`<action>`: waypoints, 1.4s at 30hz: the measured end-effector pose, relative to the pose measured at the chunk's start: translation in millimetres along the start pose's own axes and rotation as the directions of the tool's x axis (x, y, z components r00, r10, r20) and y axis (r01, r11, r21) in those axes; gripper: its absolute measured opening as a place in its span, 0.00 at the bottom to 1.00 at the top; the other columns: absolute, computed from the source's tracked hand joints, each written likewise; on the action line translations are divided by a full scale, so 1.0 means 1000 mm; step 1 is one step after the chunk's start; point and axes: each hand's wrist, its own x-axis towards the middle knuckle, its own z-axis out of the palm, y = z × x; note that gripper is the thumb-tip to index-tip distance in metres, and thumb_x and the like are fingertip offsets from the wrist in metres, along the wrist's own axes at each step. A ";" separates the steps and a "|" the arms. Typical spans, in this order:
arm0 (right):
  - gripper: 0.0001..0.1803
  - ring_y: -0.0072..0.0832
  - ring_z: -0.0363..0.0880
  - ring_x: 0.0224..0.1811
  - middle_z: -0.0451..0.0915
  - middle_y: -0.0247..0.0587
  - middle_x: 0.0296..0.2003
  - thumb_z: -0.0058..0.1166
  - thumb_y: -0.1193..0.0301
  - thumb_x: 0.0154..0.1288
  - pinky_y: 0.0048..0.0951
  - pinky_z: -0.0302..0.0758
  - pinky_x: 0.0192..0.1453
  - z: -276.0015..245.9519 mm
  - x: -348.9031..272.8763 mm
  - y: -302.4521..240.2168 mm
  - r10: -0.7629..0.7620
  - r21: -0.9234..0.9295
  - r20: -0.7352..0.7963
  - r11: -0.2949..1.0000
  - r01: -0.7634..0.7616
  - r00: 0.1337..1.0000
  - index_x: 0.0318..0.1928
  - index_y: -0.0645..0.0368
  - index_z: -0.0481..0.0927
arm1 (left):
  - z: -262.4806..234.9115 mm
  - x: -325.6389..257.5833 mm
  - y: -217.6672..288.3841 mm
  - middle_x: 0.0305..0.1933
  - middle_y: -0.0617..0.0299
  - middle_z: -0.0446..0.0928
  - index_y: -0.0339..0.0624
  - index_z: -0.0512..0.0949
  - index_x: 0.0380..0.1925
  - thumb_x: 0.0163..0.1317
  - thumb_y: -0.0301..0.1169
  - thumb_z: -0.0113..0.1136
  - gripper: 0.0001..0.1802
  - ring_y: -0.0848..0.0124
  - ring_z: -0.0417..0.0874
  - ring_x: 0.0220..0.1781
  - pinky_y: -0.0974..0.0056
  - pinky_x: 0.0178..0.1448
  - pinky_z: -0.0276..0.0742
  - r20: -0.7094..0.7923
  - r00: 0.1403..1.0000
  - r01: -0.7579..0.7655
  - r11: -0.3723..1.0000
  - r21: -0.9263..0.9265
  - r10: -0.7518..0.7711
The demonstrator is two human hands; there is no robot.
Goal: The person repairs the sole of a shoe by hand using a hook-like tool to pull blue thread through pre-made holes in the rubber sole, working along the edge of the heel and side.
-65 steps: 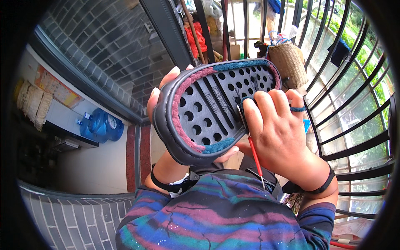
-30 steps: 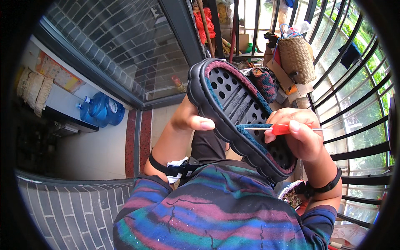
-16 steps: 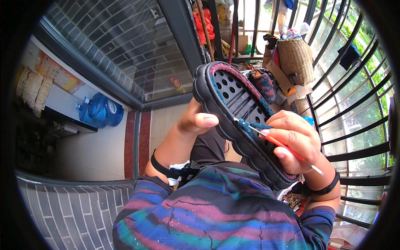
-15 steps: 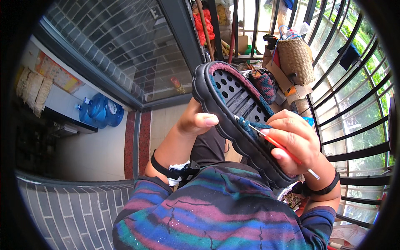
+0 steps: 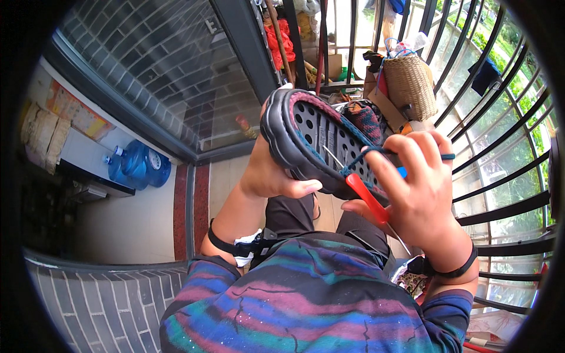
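Observation:
My left hand (image 5: 269, 170) grips the left side of a black shoe sole (image 5: 292, 152), its thumb along the scalloped edge. The sole has a perforated inside, with teal and maroon knitted edging (image 5: 309, 100) around the rim. My right hand (image 5: 421, 182) is over the sole's right side, its fingers curled and partly spread. Teal yarn (image 5: 355, 162) runs from the edging to its index finger and past the other fingers, a strand showing beyond them. A red-handled crochet hook (image 5: 366, 197) lies between the thumb and index finger, its metal tip over the sole's holes near the yarn.
Black railings (image 5: 506, 220) curve along the right. A woven basket (image 5: 410, 88) stands beyond the sole among cardboard and clutter, near a multicoloured knitted piece (image 5: 366, 116). Blue water bottles (image 5: 144, 165) stand at left, past a dark-framed glass door (image 5: 238, 65).
The sole has shifted slightly left and tilted. My right hand has risen and its fingers have opened out, drawing the teal yarn longer. The hook now angles more steeply.

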 end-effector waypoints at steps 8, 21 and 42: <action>0.45 0.44 0.74 0.53 0.73 0.46 0.51 0.77 0.58 0.39 0.45 0.65 0.59 0.009 0.008 0.004 -0.006 0.306 0.125 0.952 -0.032 0.992 0.59 0.60 0.73 | 0.013 0.003 0.003 0.74 0.46 0.59 0.34 0.47 0.76 0.25 0.43 0.85 0.77 0.54 0.67 0.73 0.51 0.78 0.60 0.055 0.981 -0.190 0.972 0.136 0.184; 0.30 0.47 0.74 0.49 0.73 0.48 0.44 0.69 0.69 0.46 0.45 0.68 0.56 0.020 0.013 0.007 0.020 0.333 0.121 0.941 -0.060 0.992 0.51 0.62 0.72 | 0.030 0.003 0.003 0.76 0.41 0.56 0.41 0.40 0.77 0.27 0.41 0.87 0.80 0.52 0.70 0.72 0.49 0.76 0.67 0.079 0.927 -0.374 0.911 0.171 0.366; 0.13 0.26 0.65 0.21 0.64 0.28 0.21 0.66 0.63 0.62 0.31 0.58 0.28 0.013 -0.009 0.002 -0.265 -0.056 -0.260 0.964 0.259 0.929 0.34 0.61 0.83 | 0.006 0.008 0.009 0.55 0.54 0.77 0.34 0.66 0.64 0.50 0.44 0.67 0.43 0.65 0.80 0.57 0.60 0.65 0.76 0.054 0.988 0.152 0.957 -0.249 -0.143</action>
